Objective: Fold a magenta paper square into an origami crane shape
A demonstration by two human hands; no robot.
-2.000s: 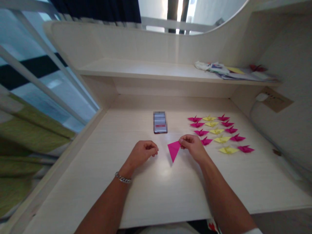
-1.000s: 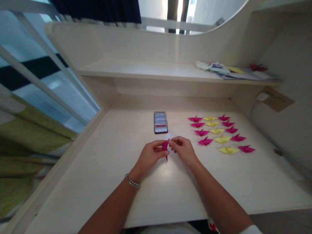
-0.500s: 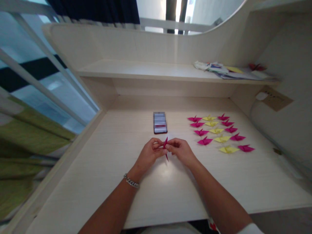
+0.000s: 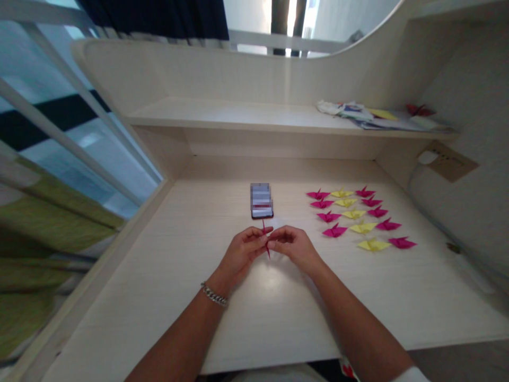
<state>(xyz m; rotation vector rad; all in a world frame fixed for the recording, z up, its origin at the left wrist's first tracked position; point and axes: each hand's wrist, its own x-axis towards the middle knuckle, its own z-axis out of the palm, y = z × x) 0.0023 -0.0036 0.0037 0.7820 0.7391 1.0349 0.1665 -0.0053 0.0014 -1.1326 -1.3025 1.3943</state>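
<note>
Between my two hands is a pink origami crane (image 4: 268, 253), seen nearly edge-on as a thin strip, with most of its middle hidden by fingers. My left hand (image 4: 245, 248), with a chain bracelet (image 4: 214, 294) at the wrist, is closed in a pinch on the crane. My right hand (image 4: 293, 244) pinches the same paper from the other side, fingertips meeting those of the left. Just beyond the fingers lies a phone (image 4: 261, 200) with a lit, blurred-out screen. Off to the right, pink cranes (image 4: 335, 230) and yellow cranes (image 4: 373, 244) stand in rows.
The desk (image 4: 167, 276) has a shelf (image 4: 222, 114) along its back, where papers (image 4: 382, 119) are piled at the right. A cable (image 4: 421, 199) runs from the wall socket (image 4: 453, 161) down the right side. A bed rail and curtain (image 4: 47, 265) border the left.
The pink paper has turned in my fingers and shifted slightly left, now showing a thinner edge. My fingers have changed their grip a little. The rows of cranes and the phone stay put.
</note>
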